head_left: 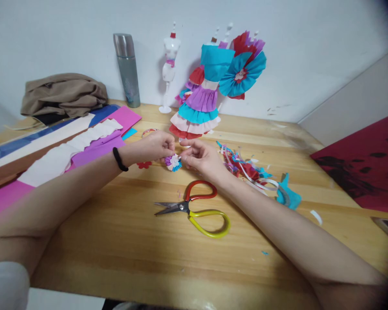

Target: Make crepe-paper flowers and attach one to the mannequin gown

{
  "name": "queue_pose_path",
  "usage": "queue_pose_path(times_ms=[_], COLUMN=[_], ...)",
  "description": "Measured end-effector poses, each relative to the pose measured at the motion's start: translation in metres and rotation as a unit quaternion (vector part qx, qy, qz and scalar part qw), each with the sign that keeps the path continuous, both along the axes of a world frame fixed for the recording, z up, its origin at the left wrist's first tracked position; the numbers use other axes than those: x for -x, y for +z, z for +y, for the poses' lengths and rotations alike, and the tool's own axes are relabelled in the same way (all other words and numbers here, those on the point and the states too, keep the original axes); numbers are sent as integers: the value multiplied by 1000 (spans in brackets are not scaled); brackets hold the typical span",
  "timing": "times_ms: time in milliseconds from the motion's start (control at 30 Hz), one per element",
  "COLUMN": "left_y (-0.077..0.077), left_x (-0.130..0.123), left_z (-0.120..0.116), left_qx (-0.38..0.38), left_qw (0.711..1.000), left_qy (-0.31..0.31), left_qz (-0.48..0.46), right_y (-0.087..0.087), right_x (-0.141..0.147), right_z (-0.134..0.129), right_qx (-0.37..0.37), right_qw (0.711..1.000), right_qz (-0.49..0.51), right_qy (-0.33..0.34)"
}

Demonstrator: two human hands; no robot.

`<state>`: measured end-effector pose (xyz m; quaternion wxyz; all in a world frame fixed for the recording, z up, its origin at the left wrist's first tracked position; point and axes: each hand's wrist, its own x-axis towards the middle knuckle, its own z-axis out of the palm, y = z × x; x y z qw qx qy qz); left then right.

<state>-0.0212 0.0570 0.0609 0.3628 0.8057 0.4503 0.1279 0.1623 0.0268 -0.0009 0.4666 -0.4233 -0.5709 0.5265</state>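
Note:
A small paper flower (173,162) in purple, blue and white is pinched between the thumb and fingers of my left hand (155,147), low above the table. From the other side my right hand (203,160) meets the flower's right edge. Its thumb and forefinger are closed together there, and what sits between them is too small to make out. Just left of the flower lies a red flower-shaped cutout (144,165). Scissors (182,207) with one red and one yellow handle rest on the table below my hands, blades parted and pointing left.
Behind my hands stand a dress form in a ruffled paper dress (203,101), a bare white dress form (171,58) and a flask (127,71). Coloured crepe paper (97,148) and brown cloth (64,94) lie left. Paper scraps (250,170) are scattered right.

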Motion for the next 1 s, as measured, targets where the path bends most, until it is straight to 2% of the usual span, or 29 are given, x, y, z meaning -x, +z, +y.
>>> queue_pose_path(times_ms=[267,567,667,867,1000], left_y=[-1,-5,-9,-12,-8], left_x=[-4,-4,-4,-6,-10], left_z=[-4,-3,-2,-4,-8], left_qx=[-25,-11,17,23,52], left_qw=[1000,1000,1000,999,992], left_qy=[-2,3,6,25,80], left_qz=[-4,-19,-18,-40,-87], right_y=[-2,-4,-3,-1,-1], right_x=[3,4,5,6,6], right_z=[-1,-3,-4,-4,-4], right_qx=[-8,-33,-33,-1,23], right_qw=[1000,999,999,999,999], right_qz=[1,-5,10,32,39], right_qy=[3,2,6,-3,-23])
